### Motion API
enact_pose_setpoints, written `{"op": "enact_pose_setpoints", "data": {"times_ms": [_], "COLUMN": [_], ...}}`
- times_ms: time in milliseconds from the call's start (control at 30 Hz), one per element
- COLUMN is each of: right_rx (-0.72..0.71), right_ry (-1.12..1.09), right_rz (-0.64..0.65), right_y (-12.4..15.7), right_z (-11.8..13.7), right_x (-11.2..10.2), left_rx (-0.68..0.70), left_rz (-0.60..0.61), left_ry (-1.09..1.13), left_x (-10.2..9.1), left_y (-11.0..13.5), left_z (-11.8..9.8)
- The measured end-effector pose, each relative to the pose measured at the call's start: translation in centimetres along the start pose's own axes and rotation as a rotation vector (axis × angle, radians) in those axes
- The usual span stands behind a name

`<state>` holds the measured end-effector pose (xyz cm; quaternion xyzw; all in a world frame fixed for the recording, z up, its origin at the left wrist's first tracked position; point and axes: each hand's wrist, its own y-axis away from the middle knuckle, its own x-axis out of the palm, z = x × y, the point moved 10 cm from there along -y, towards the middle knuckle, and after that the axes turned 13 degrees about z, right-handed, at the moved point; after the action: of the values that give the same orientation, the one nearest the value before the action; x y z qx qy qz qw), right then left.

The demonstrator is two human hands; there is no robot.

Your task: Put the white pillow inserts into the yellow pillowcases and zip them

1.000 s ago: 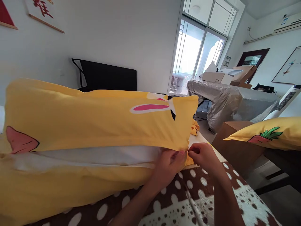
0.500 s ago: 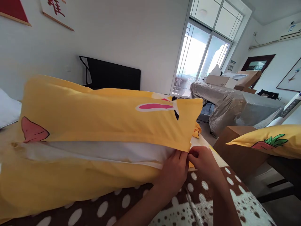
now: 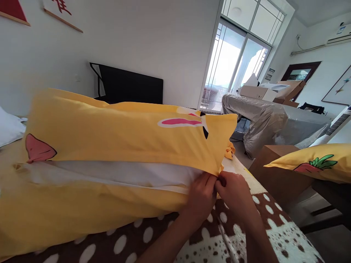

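A yellow pillowcase (image 3: 115,142) with carrot and rabbit-ear prints lies in front of me, its long side gaping. Through the gap shows a white pillow (image 3: 123,173). At the right end of that opening, my left hand (image 3: 201,195) is closed with its fingers pinching the pillowcase edge. Right beside it, my right hand (image 3: 234,190) is closed on the same corner, thumb and forefinger pressed together. Both fingertips nearly meet, and the exact bit of cloth between them is partly hidden.
Beneath lies a brown and cream spotted blanket (image 3: 148,233). Another yellow pillow (image 3: 342,160) sits at the right by a cardboard box (image 3: 271,175). Behind are a plastic-covered sofa (image 3: 263,117) with boxes on it and a black headboard-like panel (image 3: 131,86).
My right hand has shifted slightly left and closer to my left hand at the corner. The pillowcase's upper edge has risen slightly in view.
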<state>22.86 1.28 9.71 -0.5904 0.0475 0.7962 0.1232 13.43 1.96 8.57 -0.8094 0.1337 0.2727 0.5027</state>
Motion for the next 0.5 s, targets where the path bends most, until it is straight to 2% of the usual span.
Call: {"op": "enact_pose_setpoints", "data": {"times_ms": [167,300,500], "right_rx": [-0.283,-0.37,-0.437], "right_ry": [-0.216,-0.238,-0.047], "right_rz": [0.162,0.056,-0.012], "right_y": [-0.8,-1.9,-1.5], "right_z": [-0.6,-1.7,0.0], "right_x": [0.2,-0.4,0.4], "left_rx": [-0.05,-0.094,-0.145], "left_rz": [-0.071,-0.108,-0.081], "left_ry": [0.212,0.306,0.398], "left_x": [-0.1,-0.2,-0.1], "left_y": [0.1,0.2,0.4], "left_z": [1.0,1.7,2.2]}}
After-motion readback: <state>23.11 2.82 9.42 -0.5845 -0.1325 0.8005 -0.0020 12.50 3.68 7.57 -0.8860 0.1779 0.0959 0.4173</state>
